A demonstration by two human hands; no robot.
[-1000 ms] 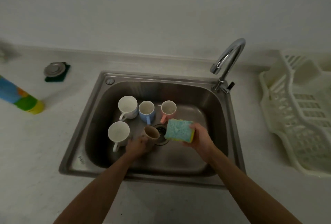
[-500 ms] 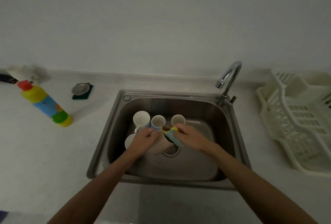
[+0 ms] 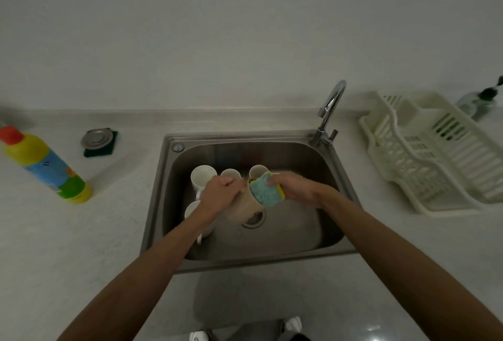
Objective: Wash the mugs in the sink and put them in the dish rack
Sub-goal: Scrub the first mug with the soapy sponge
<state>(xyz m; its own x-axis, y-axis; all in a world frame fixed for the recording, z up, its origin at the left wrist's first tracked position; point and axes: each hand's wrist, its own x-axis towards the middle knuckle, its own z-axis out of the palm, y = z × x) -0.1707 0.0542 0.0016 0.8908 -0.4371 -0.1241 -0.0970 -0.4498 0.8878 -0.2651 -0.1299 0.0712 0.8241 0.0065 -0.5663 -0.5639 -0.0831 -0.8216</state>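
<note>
We hold a beige mug [image 3: 243, 210] over the basin of the steel sink [image 3: 299, 155], just above the drain [image 3: 254, 218]. Our left hand [image 3: 217, 193] grips it with fingers curled round its side, and the mug is tilted with its mouth turned toward the right. Our right hand [image 3: 295, 191] pinches a blue-green sponge [image 3: 264, 191] with a yellow edge, fingers closed on it, and presses it against the mug's mouth.

Four more mugs stand upright on the sink floor. A white mug [image 3: 202, 177] sits at the back left. Beside it is a middle mug [image 3: 230, 173], of which only the rim shows above our left hand. A third mug [image 3: 258, 170] stands just behind the sponge. Another white mug [image 3: 192, 210] stands nearer to us on the left, partly hidden by our left forearm.

The faucet [image 3: 330, 106] rises at the sink's back right corner. The cream plastic dish rack [image 3: 435, 166] lies on the worktop [image 3: 81, 231] to the right of the sink, with no mug in it. On the left stand a yellow bottle [image 3: 43, 163] with a red cap and, nearer the sink, a metal sink strainer [image 3: 96, 137] resting on a dark green pad.
</note>
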